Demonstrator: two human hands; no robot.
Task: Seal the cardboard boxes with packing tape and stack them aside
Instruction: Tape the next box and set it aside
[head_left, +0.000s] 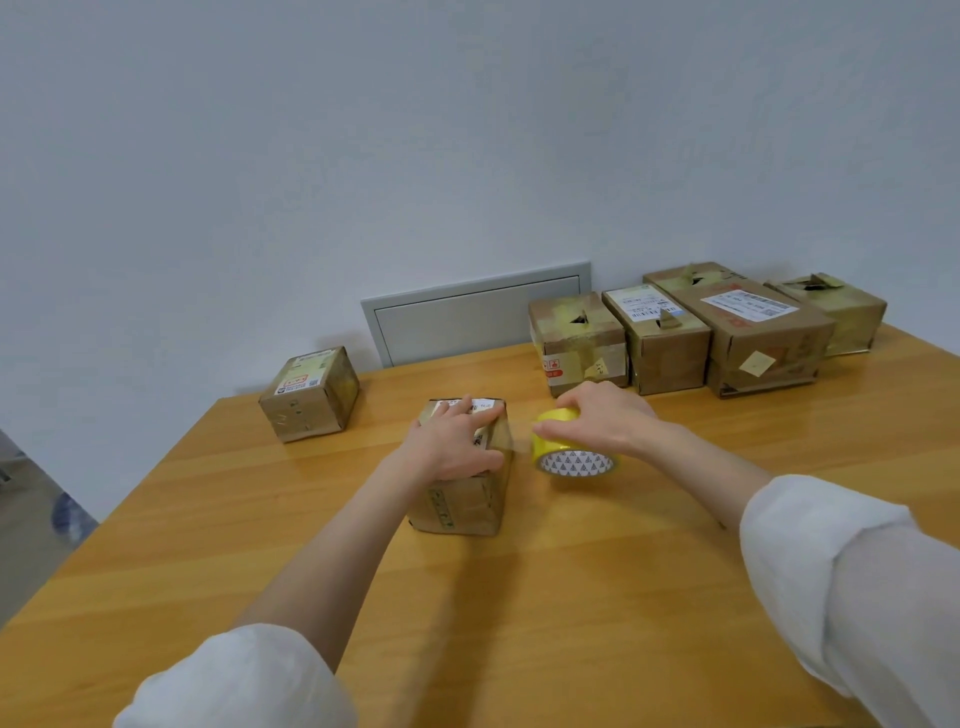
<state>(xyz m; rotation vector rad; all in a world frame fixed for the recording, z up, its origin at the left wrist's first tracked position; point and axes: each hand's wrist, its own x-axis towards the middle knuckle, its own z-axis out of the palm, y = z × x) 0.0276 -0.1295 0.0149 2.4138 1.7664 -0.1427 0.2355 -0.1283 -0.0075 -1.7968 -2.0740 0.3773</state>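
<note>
Head view showed the left hand (457, 447) flat on the box (462, 504), fingers straight, gripping nothing, while the right hand (602, 421) curled round the tape (566, 452) — box just left of those fingers, long axis running away from the person.

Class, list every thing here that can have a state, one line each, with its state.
near box: closed, upright.
left hand: pressing flat on the near box's top.
tape roll: held beside the near box, strip seemingly drawn to it.
right hand: gripping the tape roll.
small left box: closed, standing alone.
four back boxes: closed, side by side, unstacked.
wall panel: shut.
</note>
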